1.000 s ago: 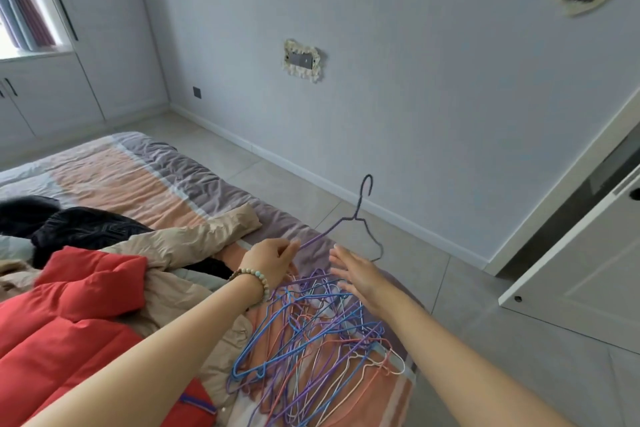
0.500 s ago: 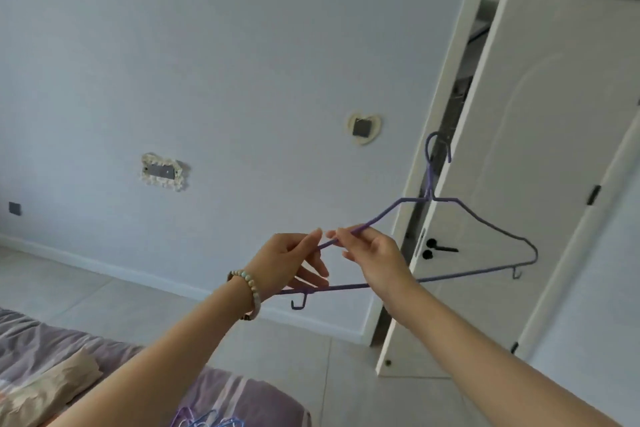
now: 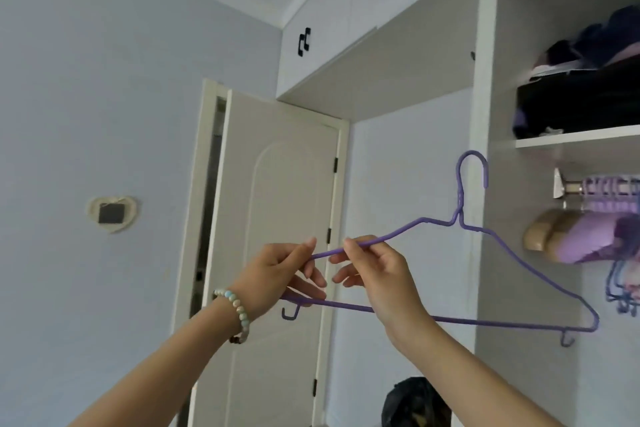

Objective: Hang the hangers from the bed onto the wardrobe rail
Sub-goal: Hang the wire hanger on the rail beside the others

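A purple wire hanger (image 3: 460, 229) is held up in the air in front of me, hook upward. My left hand (image 3: 280, 274), with a bead bracelet on the wrist, pinches the hanger's left shoulder wire. Just to its right, my right hand (image 3: 377, 274) pinches the same wire. The wardrobe rail (image 3: 571, 188) shows at the far right under a shelf, with several purple hangers (image 3: 609, 198) on it. The hanger's hook is left of the rail, in front of the wardrobe's side panel. The bed is out of view.
The open wardrobe (image 3: 485, 87) fills the right side; dark folded clothes (image 3: 581, 104) lie on its shelf and a purple garment (image 3: 588, 241) hangs below the rail. A white door (image 3: 277, 253) stands ajar behind my hands. A dark bag (image 3: 415, 402) sits low by the wardrobe.
My view has swung from the bed and its hanger pile up to the wardrobe. The hanger lifted from the pile is now raised and carried right, close to the rail, with both hands on it.
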